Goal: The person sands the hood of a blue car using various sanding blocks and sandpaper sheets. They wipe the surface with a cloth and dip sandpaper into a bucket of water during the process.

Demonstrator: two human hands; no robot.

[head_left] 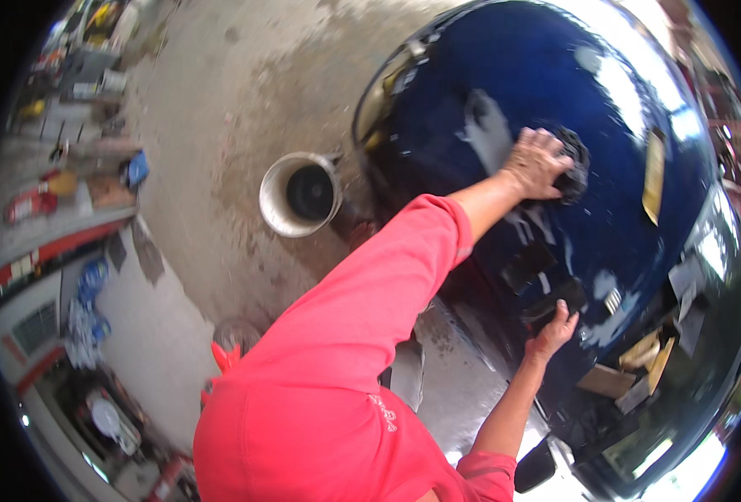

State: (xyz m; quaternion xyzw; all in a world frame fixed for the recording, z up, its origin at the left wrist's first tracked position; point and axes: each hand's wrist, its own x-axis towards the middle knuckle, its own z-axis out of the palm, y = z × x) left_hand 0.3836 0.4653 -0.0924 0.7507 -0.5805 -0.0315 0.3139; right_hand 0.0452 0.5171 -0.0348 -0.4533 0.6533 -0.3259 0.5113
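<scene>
Coral-red long-sleeved cloth top (304,443) fills the foreground, its sleeves reaching toward a glossy, curved, dark-blue metal car hood (546,46). The left hand (538,163) lies palm down near the hood's middle, fingers spread over a crumpled grey-black cloth (579,163); I cannot tell whether the fingertips curl into it. Closer to the hood's near edge, the right hand (552,336) pinches a flat, black, rectangular pad (564,294) by its side, just beside a dark square sheet (527,267). The cloth is probably light and soft, best pressed under a flat palm; the pad looks light and fairly stiff, best held by its edges. Shiny paint may be slippery. Pale wooden blocks (606,381) lie toward the windscreen edge.
</scene>
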